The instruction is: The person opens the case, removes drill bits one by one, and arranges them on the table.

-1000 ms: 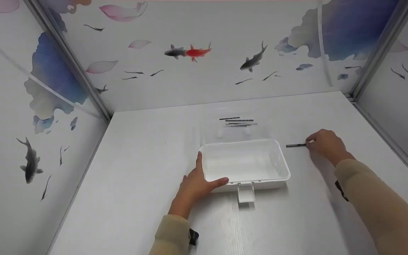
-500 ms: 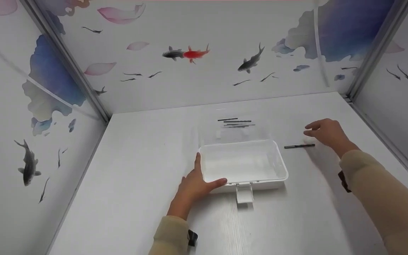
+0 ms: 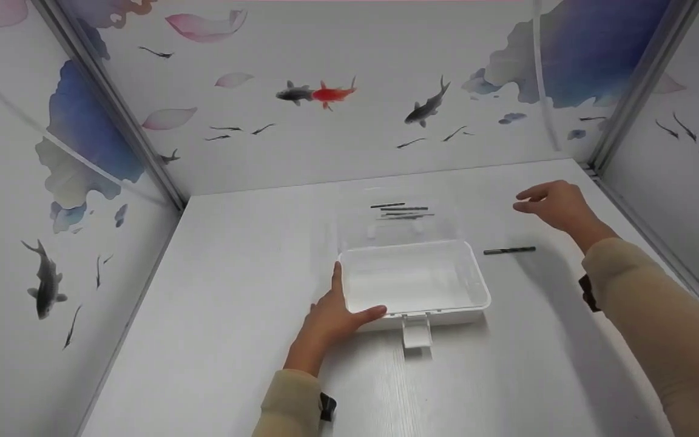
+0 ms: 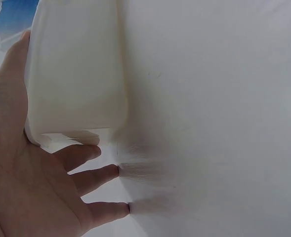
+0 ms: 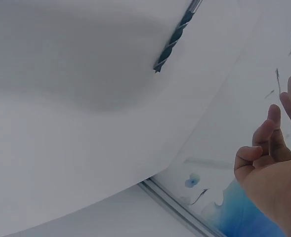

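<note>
A white plastic box (image 3: 413, 276) stands with its lid tipped back, its inside showing bare. At its front left corner rests my left hand (image 3: 331, 318), the thumb along the front rim and the index finger straight up the left side. In the left wrist view the other fingers (image 4: 105, 212) spread loosely under the box's corner. My right hand (image 3: 559, 206) hovers behind and right of a dark drill bit (image 3: 509, 250), holding nothing. The right wrist view shows the drill bit's spiral tip (image 5: 172, 44) on the table, apart from the loosely bent fingers.
The clear lid (image 3: 355, 227) lies behind the box, with several thin drill bits (image 3: 404, 209) over it. A white latch (image 3: 417, 332) hangs from the box's front. Walls painted with fish bound the white table (image 3: 234, 273) at the back and both sides.
My right hand has let go of the drill bit and lifted away, backward. The drill bit stays on the table right of the box. The left hand has kept its place.
</note>
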Motion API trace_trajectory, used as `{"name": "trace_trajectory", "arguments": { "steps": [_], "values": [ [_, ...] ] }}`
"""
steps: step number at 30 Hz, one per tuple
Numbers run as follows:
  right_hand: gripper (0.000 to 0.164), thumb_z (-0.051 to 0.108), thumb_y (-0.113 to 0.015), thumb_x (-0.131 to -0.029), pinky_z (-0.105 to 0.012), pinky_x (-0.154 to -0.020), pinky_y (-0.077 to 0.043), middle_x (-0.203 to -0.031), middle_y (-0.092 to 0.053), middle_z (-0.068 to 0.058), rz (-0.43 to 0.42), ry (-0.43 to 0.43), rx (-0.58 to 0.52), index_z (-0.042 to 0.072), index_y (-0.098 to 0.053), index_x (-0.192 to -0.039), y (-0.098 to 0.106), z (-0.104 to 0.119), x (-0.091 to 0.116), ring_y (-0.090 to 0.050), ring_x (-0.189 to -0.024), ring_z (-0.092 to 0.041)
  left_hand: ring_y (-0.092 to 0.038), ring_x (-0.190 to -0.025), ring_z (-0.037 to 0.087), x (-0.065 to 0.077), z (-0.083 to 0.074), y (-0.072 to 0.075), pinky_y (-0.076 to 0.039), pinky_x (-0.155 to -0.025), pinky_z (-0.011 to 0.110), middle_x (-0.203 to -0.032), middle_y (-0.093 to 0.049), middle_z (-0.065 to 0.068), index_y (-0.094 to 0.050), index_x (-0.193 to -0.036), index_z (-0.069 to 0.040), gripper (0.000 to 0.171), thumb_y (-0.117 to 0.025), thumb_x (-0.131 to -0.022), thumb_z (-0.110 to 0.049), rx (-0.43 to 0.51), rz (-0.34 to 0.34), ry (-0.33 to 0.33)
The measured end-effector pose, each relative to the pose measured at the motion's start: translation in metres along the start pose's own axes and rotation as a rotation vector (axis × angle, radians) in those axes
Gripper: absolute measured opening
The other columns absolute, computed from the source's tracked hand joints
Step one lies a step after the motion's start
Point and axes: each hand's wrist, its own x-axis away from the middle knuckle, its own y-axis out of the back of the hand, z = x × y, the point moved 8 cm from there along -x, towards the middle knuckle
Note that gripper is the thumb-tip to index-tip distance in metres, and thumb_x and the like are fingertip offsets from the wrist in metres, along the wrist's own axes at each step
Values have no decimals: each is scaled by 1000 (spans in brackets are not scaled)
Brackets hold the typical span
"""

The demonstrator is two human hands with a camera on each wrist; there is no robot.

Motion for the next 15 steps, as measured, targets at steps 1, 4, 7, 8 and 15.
{"name": "trace_trajectory", "arguments": {
  "steps": [1,4,7,8,15],
  "values": [
    [57,42,-65,-106,-70,-109,-47,-147,-56,-36,0,3,-3,2,-63,-146,1,4,-1,-51,-137,-56,-48,-152,42,0,0,0,-27,-129,66,-164,-49,21,2,-173,-21,141,-79,-74,-81,0,0,3],
    [57,44,-65,-106,-70,-110,-47,-147,-56,-34,6,10,-16,3,-63,-146,3,17,-3,-51,-137,-55,-48,-152,43,0,0,1,-31,-127,66,-164,-49,21,1,-173,-22,141,-79,-74,-82,0,1,4],
    [56,44,-66,-105,-70,-110,-47,-146,-57,-33,17,22,-23,5,-63,-146,3,30,-6,-52,-137,-54,-47,-152,44,0,1,1,-32,-126,67,-164,-49,21,1,-173,-22,141,-79,-74,-82,3,1,7],
    [56,44,-66,-105,-69,-110,-47,-145,-57,-33,21,27,-26,6,-64,-146,3,34,-7,-52,-137,-54,-47,-152,44,1,1,2,-31,-127,67,-164,-49,21,1,-173,-22,141,-79,-74,-82,5,0,8],
    [55,43,-68,-105,-68,-110,-48,-145,-58,-31,44,57,-35,7,-65,-146,5,66,-14,-55,-134,-50,-48,-151,45,4,1,3,-30,-128,65,-160,-52,24,0,-173,-21,142,-80,-73,-81,15,5,7]
  ]
}}
